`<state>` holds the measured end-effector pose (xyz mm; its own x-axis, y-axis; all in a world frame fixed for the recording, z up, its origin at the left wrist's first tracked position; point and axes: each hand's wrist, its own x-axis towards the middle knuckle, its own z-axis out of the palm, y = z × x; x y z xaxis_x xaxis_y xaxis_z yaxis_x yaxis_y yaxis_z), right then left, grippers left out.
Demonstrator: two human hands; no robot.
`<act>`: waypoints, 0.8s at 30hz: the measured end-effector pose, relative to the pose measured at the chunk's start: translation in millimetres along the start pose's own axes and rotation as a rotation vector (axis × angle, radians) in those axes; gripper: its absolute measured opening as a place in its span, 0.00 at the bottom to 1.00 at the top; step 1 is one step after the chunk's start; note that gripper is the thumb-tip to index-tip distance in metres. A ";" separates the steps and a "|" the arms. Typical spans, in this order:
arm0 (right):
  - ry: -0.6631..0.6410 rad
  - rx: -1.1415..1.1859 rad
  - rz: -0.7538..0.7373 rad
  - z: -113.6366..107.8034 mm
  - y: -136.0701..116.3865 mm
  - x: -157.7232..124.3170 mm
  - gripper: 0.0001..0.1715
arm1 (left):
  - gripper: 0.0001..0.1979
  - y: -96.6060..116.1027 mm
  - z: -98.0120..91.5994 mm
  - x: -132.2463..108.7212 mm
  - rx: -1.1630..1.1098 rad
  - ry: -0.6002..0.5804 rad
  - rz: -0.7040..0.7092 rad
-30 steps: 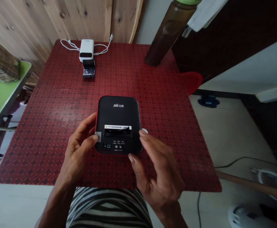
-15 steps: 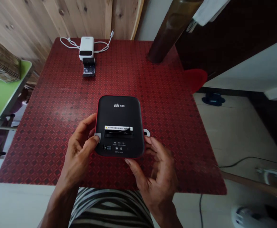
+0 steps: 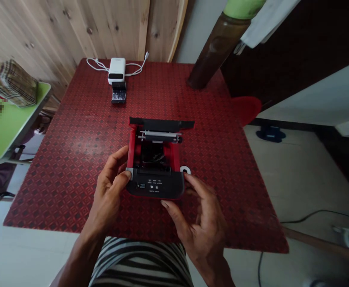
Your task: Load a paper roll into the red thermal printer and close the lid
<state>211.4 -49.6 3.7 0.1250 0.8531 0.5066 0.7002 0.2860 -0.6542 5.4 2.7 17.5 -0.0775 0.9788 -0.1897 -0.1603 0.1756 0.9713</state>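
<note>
A black and red receipt printer (image 3: 154, 183) stands in front of me with its lid (image 3: 162, 124) raised. Inside the open bay, a roller (image 3: 159, 137) shows under the lid, and the inner walls are red. My left hand (image 3: 110, 185) grips the printer's left side, its thumb on the grey latch (image 3: 129, 173). At the right front corner is my right hand (image 3: 200, 211), fingers against the side and thumb by the front edge. Beyond the right fingers, a white roll with a dark core (image 3: 185, 170) is partly hidden.
On the red patterned table (image 3: 81, 159) lie a white power bank (image 3: 117, 71), its white cable (image 3: 137, 71) and a crumpled black piece (image 3: 119, 92). A dark bottle with a green lid (image 3: 213, 52) stands at the back right. A green table (image 3: 18, 123) holds a plaid bag (image 3: 14, 83).
The printer's lid has swung up, showing the bay inside. Both hands keep nearly the same hold. The whole view has shifted slightly.
</note>
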 end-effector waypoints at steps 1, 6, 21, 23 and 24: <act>-0.018 0.002 -0.007 -4.7 -0.7 4.7 0.32 | 0.26 -1.3 -1.7 -0.5 0.001 -0.013 0.008; -0.068 -0.056 -0.232 -16.7 -3.7 51.8 0.20 | 0.27 -3.3 -11.0 1.3 0.020 -0.064 0.013; -0.864 -0.518 -0.345 54.2 -27.1 149.6 0.17 | 0.27 -17.6 -19.3 7.9 -0.037 -0.148 0.117; -0.875 -0.550 -0.371 57.9 -27.9 151.5 0.18 | 0.27 -17.4 -18.8 7.7 -0.036 -0.152 0.102; -0.870 -0.560 -0.387 58.6 -27.3 151.8 0.19 | 0.28 -17.3 -18.6 7.5 -0.038 -0.157 0.096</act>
<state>170.1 97.6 65.6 -0.5549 0.8272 -0.0891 0.8318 0.5495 -0.0788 -10.7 5.0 -3.4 0.0603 0.9958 -0.0688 -0.1973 0.0794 0.9771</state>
